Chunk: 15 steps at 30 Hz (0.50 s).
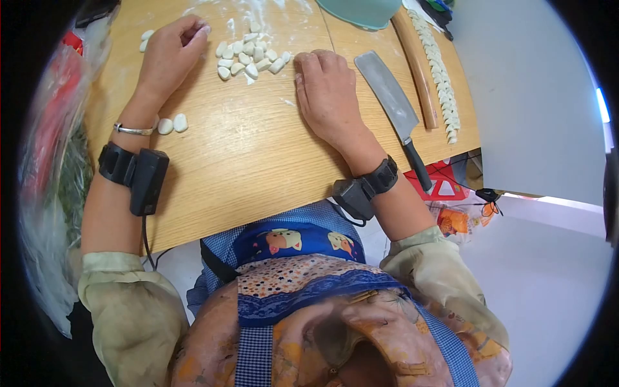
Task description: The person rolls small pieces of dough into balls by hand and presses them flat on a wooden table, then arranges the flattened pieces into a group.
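Note:
My left hand [173,53] is at the far left of the table, its fingers curled in towards the thumb. Whitish powder or dough shows at the fingertips, and I cannot make out what they hold. Palm down on the wood, my right hand [329,93] has its fingers bent and close together; whatever lies under them is hidden. Between the hands is a loose cluster of small white dough pieces [248,55], the nearest one beside my right fingertips. A few flattened rounds [173,124] lie near my left wrist, and others [146,40] lie beyond that hand.
A cleaver [390,93] lies right of my right hand, its handle over the table edge. Beyond it are a wooden rolling pin [416,71] and a long row of dough pieces [438,77]. A teal bowl [361,11] stands at the back; plastic bags [55,148] are at left.

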Each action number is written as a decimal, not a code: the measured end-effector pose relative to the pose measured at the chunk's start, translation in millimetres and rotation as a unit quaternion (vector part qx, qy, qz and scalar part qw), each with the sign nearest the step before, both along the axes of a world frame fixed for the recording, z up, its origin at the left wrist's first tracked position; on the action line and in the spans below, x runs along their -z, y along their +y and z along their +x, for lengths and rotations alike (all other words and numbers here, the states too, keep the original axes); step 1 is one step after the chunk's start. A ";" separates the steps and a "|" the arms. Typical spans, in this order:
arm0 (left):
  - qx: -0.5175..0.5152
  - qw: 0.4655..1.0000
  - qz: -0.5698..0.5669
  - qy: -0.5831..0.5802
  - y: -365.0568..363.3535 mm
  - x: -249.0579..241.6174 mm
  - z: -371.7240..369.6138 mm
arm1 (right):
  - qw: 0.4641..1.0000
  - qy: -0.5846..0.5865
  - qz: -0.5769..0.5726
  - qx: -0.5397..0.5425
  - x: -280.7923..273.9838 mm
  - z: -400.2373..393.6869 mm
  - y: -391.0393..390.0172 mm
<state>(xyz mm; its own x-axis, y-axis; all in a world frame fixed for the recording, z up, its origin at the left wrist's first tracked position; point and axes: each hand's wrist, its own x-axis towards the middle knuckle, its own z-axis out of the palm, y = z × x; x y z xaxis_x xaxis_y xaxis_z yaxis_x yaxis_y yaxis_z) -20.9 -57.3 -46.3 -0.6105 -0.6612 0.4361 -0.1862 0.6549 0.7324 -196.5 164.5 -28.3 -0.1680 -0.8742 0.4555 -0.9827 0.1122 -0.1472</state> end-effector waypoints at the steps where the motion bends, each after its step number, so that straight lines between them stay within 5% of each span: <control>1: 0.000 1.000 -0.001 0.000 0.1 -0.3 -0.1 | 1.000 0.000 -0.001 0.000 -1.7 -1.5 -0.2; 7: -0.002 1.000 -0.001 -0.001 -0.8 1.7 0.6 | 0.996 -0.079 0.020 0.019 -2.2 -13.0 -2.5; 10: 0.009 1.000 -0.018 -0.013 -1.6 2.4 0.2 | 1.000 0.006 0.013 0.005 0.7 -11.9 -0.8; 13: -0.009 1.000 -0.005 -0.004 -3.2 2.0 0.6 | 0.993 -0.098 -0.055 -0.030 -11.6 -26.8 1.0; 15: 0.012 1.000 0.000 0.011 -2.4 2.9 1.4 | 0.972 -0.192 0.088 0.102 -38.1 -17.6 17.7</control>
<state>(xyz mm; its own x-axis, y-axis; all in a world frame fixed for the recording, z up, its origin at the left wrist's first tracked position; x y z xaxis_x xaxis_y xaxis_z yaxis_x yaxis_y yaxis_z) -19.5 -59.8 -49.3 -0.6167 -0.6459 0.4500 -0.1537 0.6595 0.7359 -214.2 182.2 9.8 -0.4733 -0.8641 0.1709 -0.8141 0.3550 -0.4597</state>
